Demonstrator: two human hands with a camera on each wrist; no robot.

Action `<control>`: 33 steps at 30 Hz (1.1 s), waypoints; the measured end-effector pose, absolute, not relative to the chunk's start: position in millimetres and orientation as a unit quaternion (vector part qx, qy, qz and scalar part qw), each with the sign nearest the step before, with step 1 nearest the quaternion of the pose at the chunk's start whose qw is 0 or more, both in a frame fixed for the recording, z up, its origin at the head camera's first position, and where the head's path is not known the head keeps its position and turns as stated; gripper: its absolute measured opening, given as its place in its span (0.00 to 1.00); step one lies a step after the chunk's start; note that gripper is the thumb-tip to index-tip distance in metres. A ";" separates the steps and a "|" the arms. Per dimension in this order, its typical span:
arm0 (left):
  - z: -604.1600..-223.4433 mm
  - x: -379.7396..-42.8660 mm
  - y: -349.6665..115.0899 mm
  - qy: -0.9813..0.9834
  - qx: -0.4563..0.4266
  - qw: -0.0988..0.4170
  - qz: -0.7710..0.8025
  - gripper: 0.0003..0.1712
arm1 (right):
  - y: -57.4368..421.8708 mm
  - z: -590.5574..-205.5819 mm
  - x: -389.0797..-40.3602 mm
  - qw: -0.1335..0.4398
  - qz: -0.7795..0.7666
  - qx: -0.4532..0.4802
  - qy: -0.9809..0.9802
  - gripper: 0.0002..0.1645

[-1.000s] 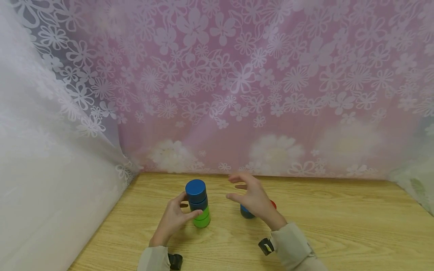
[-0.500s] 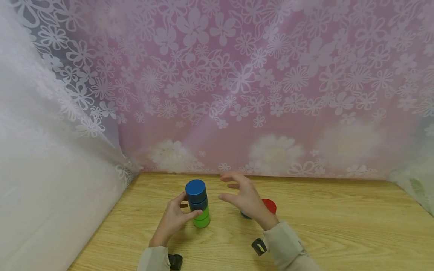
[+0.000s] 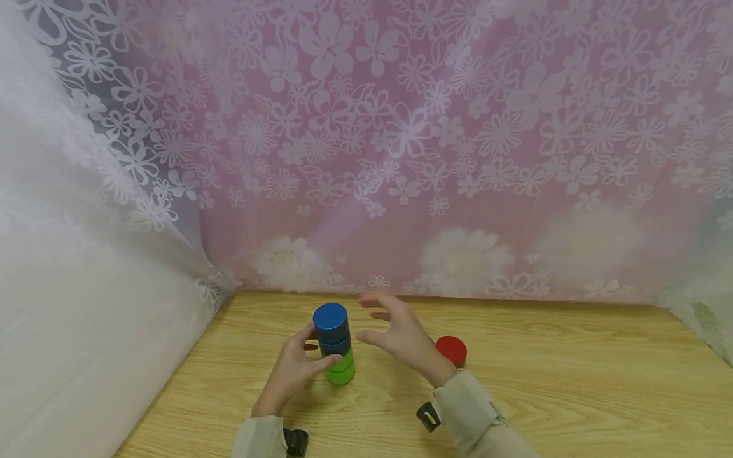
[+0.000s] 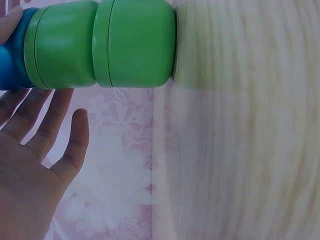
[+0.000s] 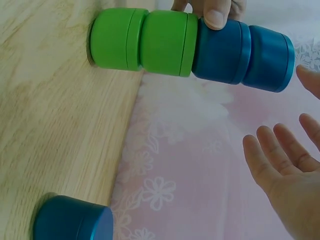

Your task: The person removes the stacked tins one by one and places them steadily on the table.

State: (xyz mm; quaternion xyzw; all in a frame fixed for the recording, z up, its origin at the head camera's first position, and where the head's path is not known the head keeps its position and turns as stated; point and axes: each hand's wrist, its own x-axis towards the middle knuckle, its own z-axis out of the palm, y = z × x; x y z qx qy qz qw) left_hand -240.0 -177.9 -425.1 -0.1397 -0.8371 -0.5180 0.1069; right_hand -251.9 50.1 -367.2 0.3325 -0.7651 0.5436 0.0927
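Four-colour pairing aside, a tower of round lidded tins stands on the table: green tins [image 3: 341, 372] below, a lower blue tin [image 3: 336, 345] and a top blue tin [image 3: 331, 323] above. My left hand [image 3: 289, 369] grips the lower blue tin, thumb on the near side and fingers round the far side. The blue part tilts slightly against the green part in the right wrist view. My right hand [image 3: 403, 334] hovers just right of the tower, fingers spread and bent, holding nothing. In the right wrist view, its fingertips [image 5: 252, 145] are near the top blue tin [image 5: 270, 59].
A red tin [image 3: 451, 351] stands on the wooden table [image 3: 572, 381] behind my right wrist. Another blue tin [image 5: 72, 220] stands beside it, mostly hidden by my right hand in the head view. A flowered pink curtain [image 3: 366, 159] hangs along the back edge.
My right hand has moved left toward the tower, uncovering the red tin and covering the separate blue tin. The left hand and the tower have stayed in place.
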 end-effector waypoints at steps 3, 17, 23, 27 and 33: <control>-425.3 -239.6 -177.4 -0.835 -0.141 0.105 -0.521 0.31 | 48.0 -367.3 -251.5 0.089 0.542 0.331 -0.767 0.33; -427.6 -241.1 -178.8 -0.834 -0.149 0.107 -0.520 0.30 | 39.8 -366.9 -251.2 0.072 0.538 0.350 -0.763 0.37; -427.7 -241.0 -179.0 -0.836 -0.151 0.111 -0.516 0.30 | 37.8 -365.4 -250.6 0.053 0.538 0.347 -0.766 0.41; -427.2 -241.2 -178.8 -0.840 -0.148 0.112 -0.511 0.31 | 35.8 -365.6 -251.5 0.052 0.535 0.350 -0.767 0.42; -427.0 -241.1 -178.7 -0.842 -0.140 0.110 -0.509 0.31 | 31.8 -367.7 -253.4 0.048 0.544 0.350 -0.761 0.42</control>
